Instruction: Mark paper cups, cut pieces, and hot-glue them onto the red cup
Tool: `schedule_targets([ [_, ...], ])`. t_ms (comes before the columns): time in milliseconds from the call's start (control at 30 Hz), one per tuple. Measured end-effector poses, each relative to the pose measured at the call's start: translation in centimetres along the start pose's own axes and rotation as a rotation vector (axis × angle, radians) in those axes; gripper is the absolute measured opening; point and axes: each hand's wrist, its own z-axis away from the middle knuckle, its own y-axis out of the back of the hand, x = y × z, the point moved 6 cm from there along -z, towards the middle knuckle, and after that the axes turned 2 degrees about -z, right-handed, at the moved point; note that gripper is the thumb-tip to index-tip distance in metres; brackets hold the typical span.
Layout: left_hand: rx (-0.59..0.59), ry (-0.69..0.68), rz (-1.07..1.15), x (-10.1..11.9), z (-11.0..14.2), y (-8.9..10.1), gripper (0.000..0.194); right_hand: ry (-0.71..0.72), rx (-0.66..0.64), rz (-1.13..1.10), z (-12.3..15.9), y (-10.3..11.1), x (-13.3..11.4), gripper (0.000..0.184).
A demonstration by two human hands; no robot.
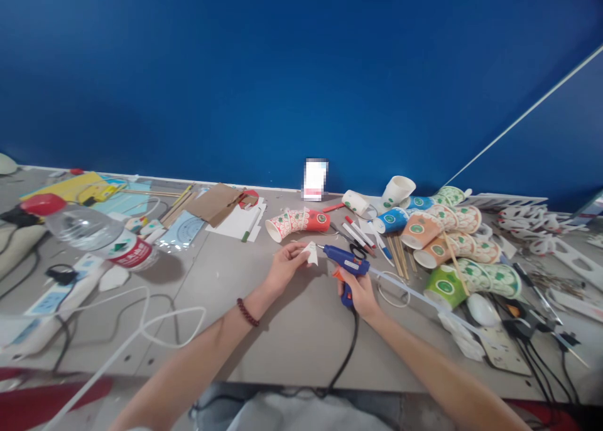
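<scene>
My left hand (288, 262) pinches a small white paper piece (311, 253) with a pointed end. In my right hand (360, 289) is a blue hot glue gun (346, 259) with an orange trigger, its nozzle close to the paper piece; I cannot tell whether they touch. A long glue stick (400, 284) runs out of the gun's back, and a black cord hangs from its handle. Just beyond my hands lie red-and-white paper cups (298, 222) joined end to end on their side. Black-handled scissors (358, 250) rest behind the gun.
Several patterned paper cups (445, 286) lie at the right, beside wooden sticks (402, 258) and markers (360, 235). To the left are a plastic bottle (94, 230), a power strip (51, 302), and cardboard (217, 203) over white paper. A blurred bright phone-like screen (315, 180) stands against the blue wall.
</scene>
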Motion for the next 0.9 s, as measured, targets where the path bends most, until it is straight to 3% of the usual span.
schedule_targets([
  [900, -0.046, -0.070, -0.071, -0.31, -0.18, -0.07, 0.043, 0.024, -0.063, -0.033, 0.00, -0.20, 0.25, 0.041],
])
